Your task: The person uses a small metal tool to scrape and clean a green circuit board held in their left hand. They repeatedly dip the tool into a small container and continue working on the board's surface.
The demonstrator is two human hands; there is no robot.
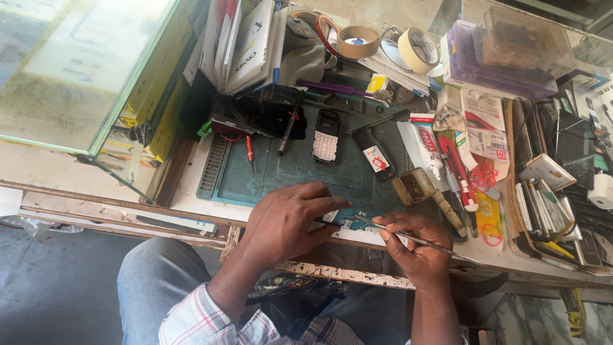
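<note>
While the left hand point(284, 220) pins a small blue-green circuit board point(348, 219) at the bench's point(191, 191) near edge, the right hand point(412, 246) has its fingers closed around thin metal tweezers point(426, 243), tip touching the board. Further back, a black keypad phone point(326, 136) lies on the teal work mat point(287, 169).

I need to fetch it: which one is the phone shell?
Start at the green work mat in the middle of the bench. Near its far edge, above the left hand, lies the phone shell, the only thing there with a pale keypad in a dark frame.
</note>
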